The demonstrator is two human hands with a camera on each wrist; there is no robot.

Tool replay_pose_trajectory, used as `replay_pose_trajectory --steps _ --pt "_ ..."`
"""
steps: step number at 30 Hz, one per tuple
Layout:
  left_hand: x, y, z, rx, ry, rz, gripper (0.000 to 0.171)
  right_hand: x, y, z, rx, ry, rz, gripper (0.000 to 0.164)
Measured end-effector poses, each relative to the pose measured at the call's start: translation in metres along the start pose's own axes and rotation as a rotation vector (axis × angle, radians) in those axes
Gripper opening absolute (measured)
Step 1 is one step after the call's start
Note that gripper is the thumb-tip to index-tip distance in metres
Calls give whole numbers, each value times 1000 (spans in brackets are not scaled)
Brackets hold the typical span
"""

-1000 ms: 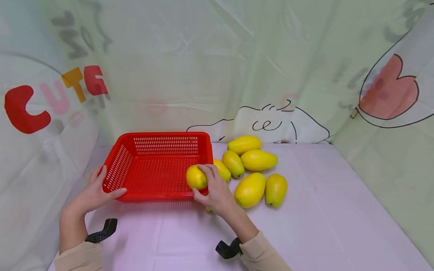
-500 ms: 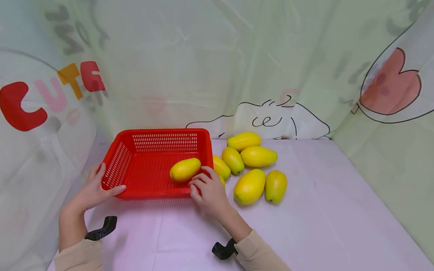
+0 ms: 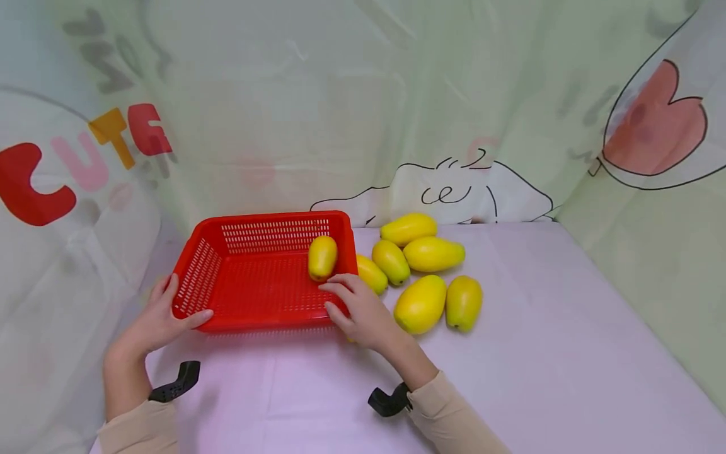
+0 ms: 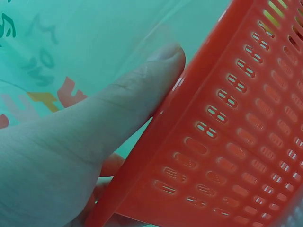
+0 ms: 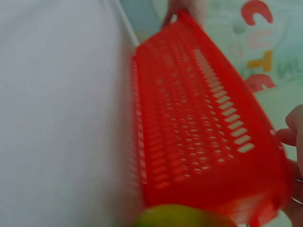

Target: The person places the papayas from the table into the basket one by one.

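Note:
A red plastic basket (image 3: 255, 284) with slotted walls stands at the left of the table. One yellow mango (image 3: 322, 257) lies in its right side, near the far corner. My left hand (image 3: 155, 321) grips the front left corner; in the left wrist view the thumb (image 4: 161, 71) presses over the basket rim (image 4: 165, 113). At the front right corner is my right hand (image 3: 363, 309), its loosely bent fingers over the rim and apart from the mango. Several more mangoes (image 3: 420, 304) lie right of the basket. Another mango (image 5: 177, 216) shows at the bottom of the right wrist view.
A pale cloth covers the table (image 3: 539, 353). Behind the basket stands a pale green printed curtain (image 3: 283, 126), which closes in on both sides. Black wrist cameras (image 3: 390, 401) are strapped to both forearms.
My right hand has let go of the mango inside the basket. The mango has shifted toward the far right corner and turned lengthwise. My left hand keeps its grip on the basket.

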State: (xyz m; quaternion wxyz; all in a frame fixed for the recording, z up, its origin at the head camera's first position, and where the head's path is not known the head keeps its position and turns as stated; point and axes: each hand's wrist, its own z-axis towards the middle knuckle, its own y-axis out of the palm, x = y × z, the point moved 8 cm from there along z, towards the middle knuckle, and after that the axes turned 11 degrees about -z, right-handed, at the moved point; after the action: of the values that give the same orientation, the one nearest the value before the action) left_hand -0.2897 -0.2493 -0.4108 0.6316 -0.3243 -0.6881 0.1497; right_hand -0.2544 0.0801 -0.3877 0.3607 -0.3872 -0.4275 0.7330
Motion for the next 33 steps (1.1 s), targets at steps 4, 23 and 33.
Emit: replay_pose_trajectory --steps 4,23,33 --pt "0 0 2 9 4 -20 114 21 -23 2 19 103 62 37" --pt "0 -1 3 1 0 -19 112 163 -91 -38 -113 541 -60 76" --pt "-2 0 4 -1 -15 -14 112 191 -60 -46 -314 587 12 81"
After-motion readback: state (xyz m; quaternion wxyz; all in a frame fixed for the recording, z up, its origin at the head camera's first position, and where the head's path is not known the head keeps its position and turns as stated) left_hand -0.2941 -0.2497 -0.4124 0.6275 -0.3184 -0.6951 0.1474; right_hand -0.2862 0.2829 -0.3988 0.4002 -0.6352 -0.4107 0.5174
